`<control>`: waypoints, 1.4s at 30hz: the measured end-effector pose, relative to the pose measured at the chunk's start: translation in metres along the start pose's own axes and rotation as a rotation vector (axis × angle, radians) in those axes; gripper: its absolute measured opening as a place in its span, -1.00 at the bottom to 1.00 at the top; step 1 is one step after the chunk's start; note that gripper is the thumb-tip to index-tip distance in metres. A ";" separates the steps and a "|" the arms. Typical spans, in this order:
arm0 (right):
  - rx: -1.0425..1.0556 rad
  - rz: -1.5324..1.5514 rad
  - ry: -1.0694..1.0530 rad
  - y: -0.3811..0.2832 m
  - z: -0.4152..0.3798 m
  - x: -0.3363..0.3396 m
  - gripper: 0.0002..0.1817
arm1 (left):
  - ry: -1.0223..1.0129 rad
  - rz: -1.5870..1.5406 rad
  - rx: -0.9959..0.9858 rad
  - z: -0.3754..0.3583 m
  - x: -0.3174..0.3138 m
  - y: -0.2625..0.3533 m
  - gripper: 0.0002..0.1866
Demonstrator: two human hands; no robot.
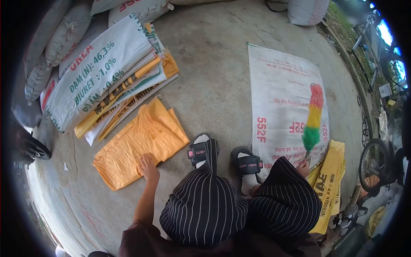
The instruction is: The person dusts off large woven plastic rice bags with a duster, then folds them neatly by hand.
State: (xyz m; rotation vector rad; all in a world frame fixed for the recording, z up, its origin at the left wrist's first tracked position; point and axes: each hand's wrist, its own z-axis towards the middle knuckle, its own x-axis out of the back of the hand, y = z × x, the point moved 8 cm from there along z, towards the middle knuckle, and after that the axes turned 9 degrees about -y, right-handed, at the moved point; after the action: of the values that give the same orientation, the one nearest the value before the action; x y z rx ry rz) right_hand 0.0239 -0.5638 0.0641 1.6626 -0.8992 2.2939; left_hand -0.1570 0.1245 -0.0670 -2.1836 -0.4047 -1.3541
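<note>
My left hand (pixel 148 167) lies on the near edge of a folded orange woven sack (pixel 137 143), fingers stretched out over it. In my right hand (pixel 303 168), partly hidden by my knee, is the handle of a feather duster (pixel 314 113) with red, yellow and green bands. The duster's head is over a white woven sack (pixel 274 77) printed "552F" in red, spread flat on the floor. Close to that hand are folded yellow sacks (pixel 332 180) with black print.
A stack of folded sacks (pixel 107 68), a white "UREA" one on top, lies at the left. Filled sacks (pixel 68 34) are piled behind it. Another full sack (pixel 307 10) stands at the far right. A bicycle wheel (pixel 374 165) is at the right edge. My sandalled feet (pixel 248 165) are between the sacks.
</note>
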 end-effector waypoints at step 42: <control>0.093 0.533 -0.559 -0.219 0.093 -0.127 -0.72 | -0.472 -0.570 -0.882 0.005 0.241 0.418 -0.36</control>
State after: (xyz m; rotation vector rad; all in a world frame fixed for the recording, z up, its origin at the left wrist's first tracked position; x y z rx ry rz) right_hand 0.2476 -0.4134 0.0481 2.4094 -1.5252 2.2031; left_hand 0.1686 -0.2184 0.0292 -3.3348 -0.7513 -1.4513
